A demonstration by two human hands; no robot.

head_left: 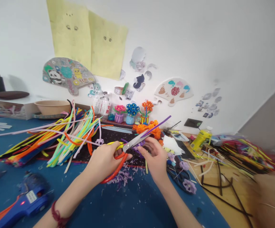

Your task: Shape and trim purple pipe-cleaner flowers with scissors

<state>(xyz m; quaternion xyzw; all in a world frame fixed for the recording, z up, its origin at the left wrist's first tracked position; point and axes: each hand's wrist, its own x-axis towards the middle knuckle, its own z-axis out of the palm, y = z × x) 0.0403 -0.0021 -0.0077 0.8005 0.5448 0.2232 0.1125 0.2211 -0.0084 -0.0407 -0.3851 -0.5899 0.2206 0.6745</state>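
Note:
My left hand is closed on the scissors, which have orange-red and yellow handles. Their blades point up and to the right, toward my right hand. Between the fingertips of that hand is a purple pipe cleaner, its free end sticking up past the blades. Purple curled pieces show between the two hands, partly hidden by the fingers. Purple fuzz clippings lie on the blue table below. Whether the blades touch the pipe cleaner I cannot tell.
Bundled colourful pipe cleaners lie at left, with a blue glue gun in front. Small flower pots line the wall. A yellow bottle stands at right, near another person's blurred hand.

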